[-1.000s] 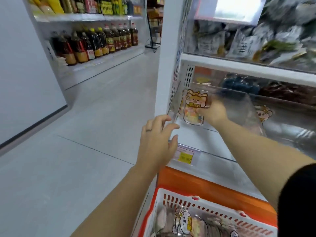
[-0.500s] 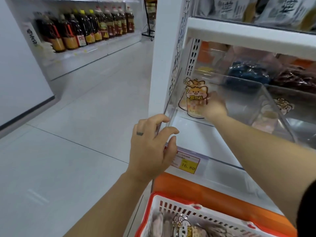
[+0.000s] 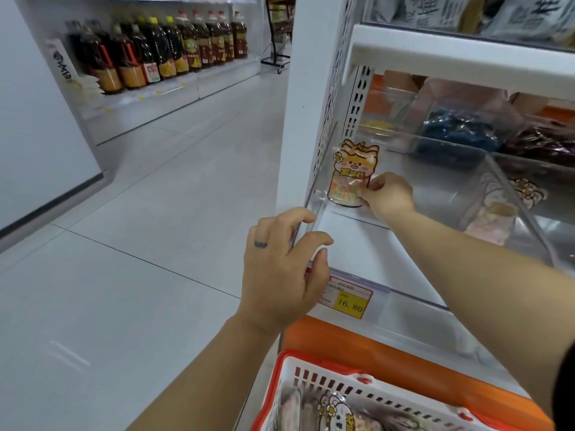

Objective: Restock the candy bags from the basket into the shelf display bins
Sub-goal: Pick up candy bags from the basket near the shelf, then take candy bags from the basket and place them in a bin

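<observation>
The right hand (image 3: 389, 197) had settled the orange cartoon-cat plastic candy bag (image 3: 353, 172) upright in the back-left corner of the transparent plastic display bin (image 3: 513, 194), still pinching it. The left hand (image 3: 280, 275) stayed curled round its front corner. Release seemed next.

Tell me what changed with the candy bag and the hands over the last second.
The right hand has eased the candy bag down to stand upright at the back left of the clear bin, still pinching its lower right edge. The left hand still grips the bin's front left corner; the basket stays below.
</observation>
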